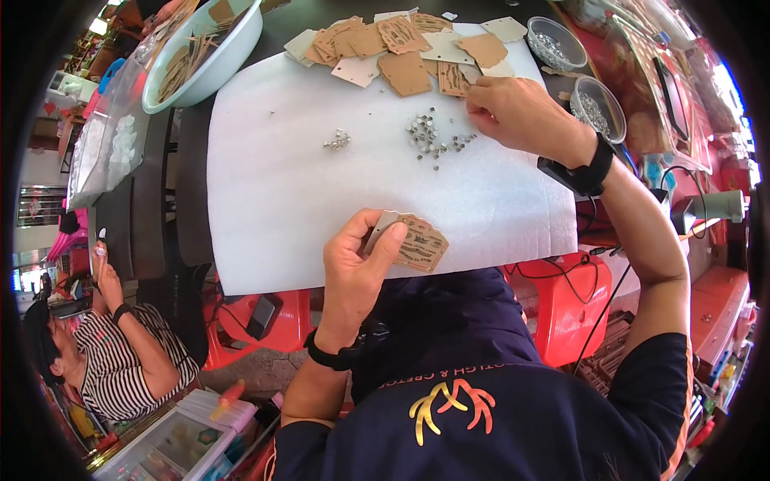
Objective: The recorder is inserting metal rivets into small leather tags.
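My left hand is closed on cardboard tags at the near edge of a white foam sheet. The front tag is brown, with dark print and a wavy edge; a paler one shows behind it. On the far right of the sheet is my right hand, its fingers pinched together. Whatever they hold, if anything, is hidden. Beside those fingertips lie several small metal studs. A smaller cluster of silvery metal bits sits to their left. Just beyond, brown and whitish tags overlap in a loose heap.
A pale basin with brown cardboard pieces stands far left. Two clear tubs of metal bits, one farther and one nearer, flank my right hand. Red stools are below the table. Another person sits at the left.
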`<state>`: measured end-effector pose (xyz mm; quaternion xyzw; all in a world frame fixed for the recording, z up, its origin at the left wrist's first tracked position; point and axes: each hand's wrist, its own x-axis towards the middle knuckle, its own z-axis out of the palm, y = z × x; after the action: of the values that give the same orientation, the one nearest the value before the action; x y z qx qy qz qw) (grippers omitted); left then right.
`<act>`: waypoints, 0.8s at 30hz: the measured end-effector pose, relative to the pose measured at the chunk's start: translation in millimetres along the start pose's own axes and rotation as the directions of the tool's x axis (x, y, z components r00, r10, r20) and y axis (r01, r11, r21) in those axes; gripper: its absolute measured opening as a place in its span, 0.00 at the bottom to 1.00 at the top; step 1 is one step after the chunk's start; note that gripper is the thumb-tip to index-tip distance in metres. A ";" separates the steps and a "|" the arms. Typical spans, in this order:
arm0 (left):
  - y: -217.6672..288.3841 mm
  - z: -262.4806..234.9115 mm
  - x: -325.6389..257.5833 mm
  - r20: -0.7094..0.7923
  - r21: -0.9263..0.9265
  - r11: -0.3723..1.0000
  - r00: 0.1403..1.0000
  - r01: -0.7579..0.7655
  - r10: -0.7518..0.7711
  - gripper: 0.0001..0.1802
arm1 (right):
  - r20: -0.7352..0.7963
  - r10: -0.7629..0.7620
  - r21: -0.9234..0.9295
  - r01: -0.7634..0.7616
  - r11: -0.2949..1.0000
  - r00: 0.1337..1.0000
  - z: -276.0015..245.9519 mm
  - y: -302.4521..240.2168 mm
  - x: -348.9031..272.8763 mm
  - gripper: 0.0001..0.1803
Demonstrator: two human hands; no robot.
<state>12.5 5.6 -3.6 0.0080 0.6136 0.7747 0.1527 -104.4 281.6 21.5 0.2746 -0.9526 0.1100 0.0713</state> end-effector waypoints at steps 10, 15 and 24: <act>-0.4 3.3 1.1 -0.026 0.014 1.000 0.999 -0.028 0.028 0.09 | 0.066 0.176 0.203 -0.186 0.961 0.982 0.3 6.4 4.6 0.07; 2.4 3.0 2.1 -0.072 0.025 0.999 0.996 -0.044 0.046 0.10 | 0.032 0.121 0.020 -0.122 0.992 0.992 2.8 -2.1 -0.1 0.07; 2.6 3.6 0.6 -0.085 -0.016 0.991 0.987 -0.135 0.133 0.10 | 0.009 0.206 0.389 -0.193 0.901 0.979 -13.1 -31.4 -14.8 0.06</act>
<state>12.0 8.6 -0.4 0.0150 0.6092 0.7894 0.0747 -74.0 266.5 36.6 0.1827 -0.9336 0.3076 0.0195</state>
